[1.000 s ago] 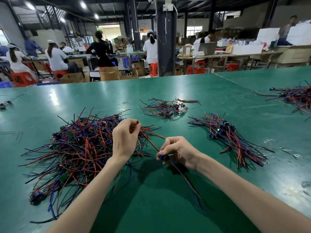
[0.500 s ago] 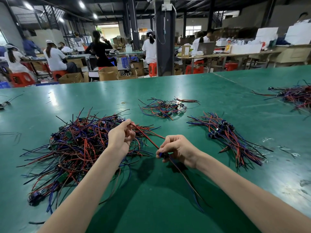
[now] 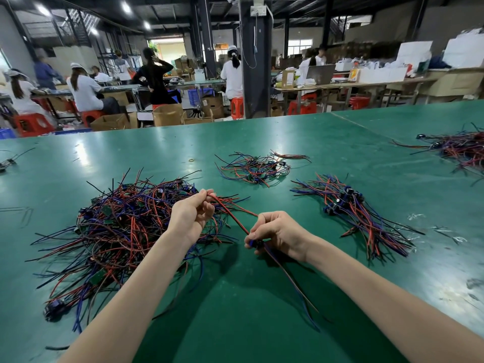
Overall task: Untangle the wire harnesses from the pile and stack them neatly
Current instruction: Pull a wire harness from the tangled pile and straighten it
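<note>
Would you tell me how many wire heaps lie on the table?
4: large tangle left, small heap far centre, stack right, edge heap far right; more may lie off-frame.

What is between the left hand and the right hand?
A red wire, pinched by the left hand, runs straight down to the right hand, which grips it; the head view shows this.
</note>
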`<state>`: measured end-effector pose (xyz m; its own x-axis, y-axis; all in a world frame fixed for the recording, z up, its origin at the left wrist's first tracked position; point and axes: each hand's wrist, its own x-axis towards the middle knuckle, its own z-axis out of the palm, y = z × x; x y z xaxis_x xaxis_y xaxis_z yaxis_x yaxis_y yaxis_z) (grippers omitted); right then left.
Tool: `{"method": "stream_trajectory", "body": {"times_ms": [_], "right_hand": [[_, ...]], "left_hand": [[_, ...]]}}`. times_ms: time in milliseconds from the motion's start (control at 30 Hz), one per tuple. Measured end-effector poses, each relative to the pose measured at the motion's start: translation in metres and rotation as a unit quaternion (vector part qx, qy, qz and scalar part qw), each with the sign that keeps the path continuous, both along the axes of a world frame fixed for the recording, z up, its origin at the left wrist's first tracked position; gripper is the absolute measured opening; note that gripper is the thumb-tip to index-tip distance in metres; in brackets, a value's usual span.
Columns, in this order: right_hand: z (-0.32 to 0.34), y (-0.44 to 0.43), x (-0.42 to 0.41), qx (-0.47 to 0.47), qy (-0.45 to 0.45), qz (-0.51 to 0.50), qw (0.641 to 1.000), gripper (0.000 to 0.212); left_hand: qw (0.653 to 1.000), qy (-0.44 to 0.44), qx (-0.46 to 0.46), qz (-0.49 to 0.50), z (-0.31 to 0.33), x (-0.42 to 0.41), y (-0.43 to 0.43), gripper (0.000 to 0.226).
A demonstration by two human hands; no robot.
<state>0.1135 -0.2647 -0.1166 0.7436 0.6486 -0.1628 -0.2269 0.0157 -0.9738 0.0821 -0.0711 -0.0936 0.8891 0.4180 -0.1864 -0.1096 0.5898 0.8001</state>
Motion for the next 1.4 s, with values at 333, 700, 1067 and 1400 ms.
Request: {"method": "stream_trajectory", "body": {"times_ms": [333,700,1067,1400], "right_hand": [[-0.003,0.001,0.0,0.0,0.006,-0.001,1.0,0.028],[-0.003,0.001,0.001,-0.001,0.006,0.004,1.0,0.028],[-0.004,0.001,-0.001,0.004,0.005,0.005,1.0,0.028],[-0.004,0.001,-0.001,-0.003,-0.003,0.005,1.0,0.026]], "left_hand": [[0.998,0.005,0.055,0.021,-0.004,0.001,0.002,0.019],[0.994,0.025,0.095,0.042,-0.005,0.001,0.004,0.021],[0.996,0.001,0.086,0.03,-0.008,0.002,0.006,0.019],[0.994,0.009,0.107,0.038,-0.011,0.003,0.007,0.021]]}}
